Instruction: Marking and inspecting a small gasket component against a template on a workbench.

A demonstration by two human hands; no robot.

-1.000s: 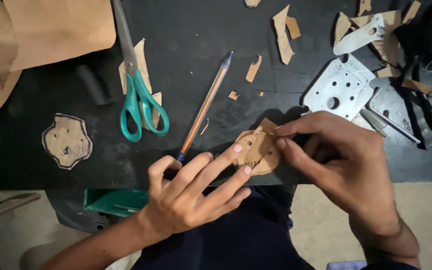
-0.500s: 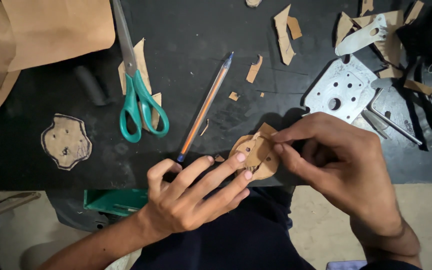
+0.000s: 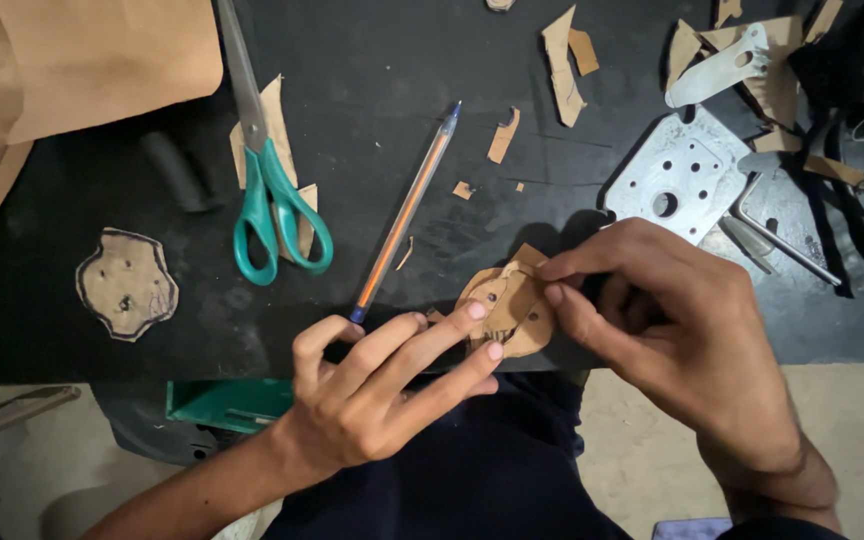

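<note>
Head view: both hands pinch a small brown cardboard cutout (image 3: 510, 308) at the near edge of the black table (image 3: 372, 60), right hand (image 3: 672, 330) gripping its right side, left hand (image 3: 382, 385) fingertips pressing its left. A pen (image 3: 404, 215) and green scissors (image 3: 277, 200) lie beyond.

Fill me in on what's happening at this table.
A person holds a small brown cardboard cutout at the near edge of a black table. The left hand steadies it with fingertips; the right hand pinches its upper edge. Teal-handled scissors, a pen, cardboard scraps, a second cutout and a metal plate lie nearby.
</note>
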